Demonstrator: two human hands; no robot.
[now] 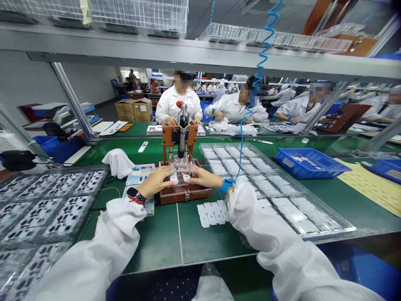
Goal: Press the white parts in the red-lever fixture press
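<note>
In the head view, my left hand (159, 179) and my right hand (200, 175) meet at a brown test fixture (185, 195) with an upright lever clamp (182, 129). Between them lies a white circuit board panel (174, 178) on the fixture bed. Fingers and thumbs of both hands grip its two sides and partly cover it. A blue wrist strap (226, 186) is on my right wrist. Just in front of the fixture, a second white circuit board panel (213, 213) lies flat on the green mat.
A clear tray of white panels (291, 209) stands at right, beside a blue bin (310, 163). Another tray of panels (40, 213) fills the left. Boxes with a red display (142, 169) sit beside the fixture. A blue coiled cord (241, 146) hangs down. Co-workers sit opposite.
</note>
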